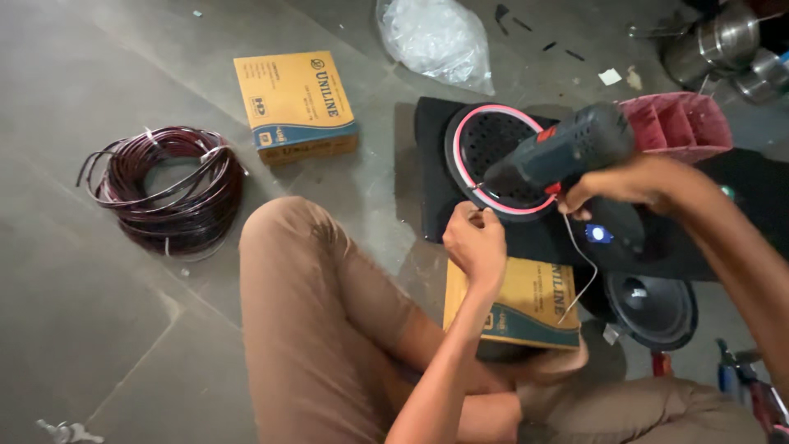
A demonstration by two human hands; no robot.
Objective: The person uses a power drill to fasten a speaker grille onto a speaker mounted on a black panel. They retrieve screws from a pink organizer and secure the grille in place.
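Honestly, my right hand [612,187] has a full grip on the drill [559,152] while my left hand [474,242] pinches something tiny at the speaker ring [493,115], so I'd keep the bit square and go slow.

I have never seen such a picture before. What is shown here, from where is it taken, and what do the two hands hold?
The single picture comes from a camera on a person's head, looking down at their own legs and hands as they sit on a grey floor. The right hand holds a dark power drill against a black speaker box with a pink-ringed round grille. The left hand pinches something small at the drill's tip. Nearby lie two yellow cardboard boxes, a wire coil, a plastic bag and a loose speaker.
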